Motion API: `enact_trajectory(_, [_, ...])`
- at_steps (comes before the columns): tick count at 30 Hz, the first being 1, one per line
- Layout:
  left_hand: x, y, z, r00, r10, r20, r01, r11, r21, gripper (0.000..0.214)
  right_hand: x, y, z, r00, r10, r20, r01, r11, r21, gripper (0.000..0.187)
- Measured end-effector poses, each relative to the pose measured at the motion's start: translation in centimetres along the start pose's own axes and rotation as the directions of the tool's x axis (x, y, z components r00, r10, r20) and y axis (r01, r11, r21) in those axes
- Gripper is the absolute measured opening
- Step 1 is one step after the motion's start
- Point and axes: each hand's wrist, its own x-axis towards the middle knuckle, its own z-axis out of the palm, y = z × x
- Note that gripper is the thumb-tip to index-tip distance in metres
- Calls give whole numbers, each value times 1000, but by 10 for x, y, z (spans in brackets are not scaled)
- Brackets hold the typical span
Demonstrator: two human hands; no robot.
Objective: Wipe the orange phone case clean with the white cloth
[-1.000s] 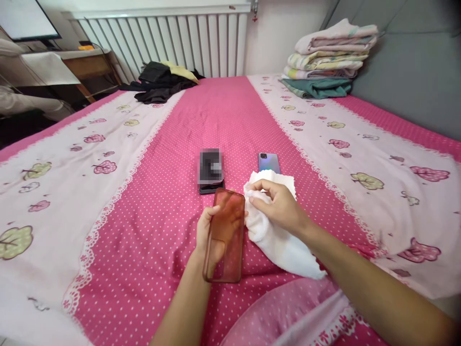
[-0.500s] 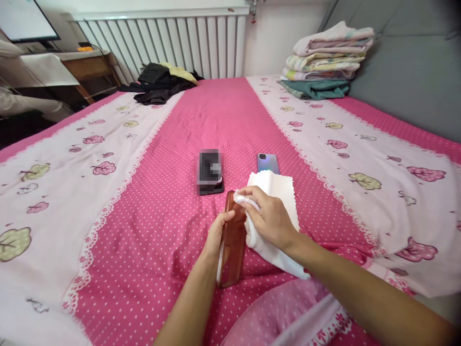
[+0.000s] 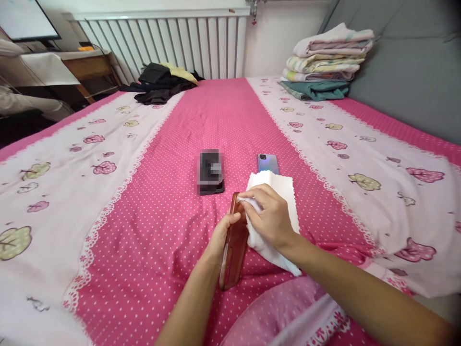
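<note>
My left hand (image 3: 224,231) grips the left edge of a brown, see-through phone case (image 3: 235,257), its thumb over the rim. The case is tilted, its hollow side partly turned to the right. At its upper end, my right hand (image 3: 269,211) pinches a fold of a white cloth (image 3: 275,181) against the inside. The rest of the cloth hangs and spreads under my right hand, its scalloped edge showing. Just beyond the cloth lies a bluish-purple phone (image 3: 268,162), back side up, its lower end covered. To the left, a dark, partly blurred-out object (image 3: 211,190) rests on the bedspread.
The pink dotted bedspread (image 3: 162,192) has white printed side bands. Dark clothes (image 3: 158,81) lie at the far left, a stack of folded bedding (image 3: 327,62) at the far right by a grey headboard (image 3: 406,72). Beyond are a radiator (image 3: 180,45) and a seated person's leg (image 3: 29,103).
My left hand has tipped the phone case more onto its side and shifted it slightly right. My right hand keeps the cloth at the case's upper end.
</note>
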Motion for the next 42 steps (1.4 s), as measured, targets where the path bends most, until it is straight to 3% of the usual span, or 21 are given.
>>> enact_trajectory(12, [0, -2, -2, 996, -57, -64, 58, 998, 27, 18, -2, 4, 7, 998, -55, -21, 52, 993, -107, 17])
enact_trajectory(16, [0, -1, -1, 1000, -29, -4, 29, 999, -19, 17, -3, 4, 8, 998, -53, 20, 55, 985, -164, 21])
enact_trajectory(24, [-1, -2, -1, 1000, 5, -31, -7, 998, -58, 16, -5, -1, 10, 995, -40, 88, 57, 976, -208, 27])
enact_trajectory(30, [4, -7, -9, 997, 65, -42, -67, 997, -45, 13, -5, -5, 11, 996, -2, 87, 23, 973, -232, 27])
enact_trajectory(42, [4, -7, -5, 995, 79, -61, -84, 992, -90, 20, -5, -6, 13, 996, 23, 91, 8, 944, -331, 26])
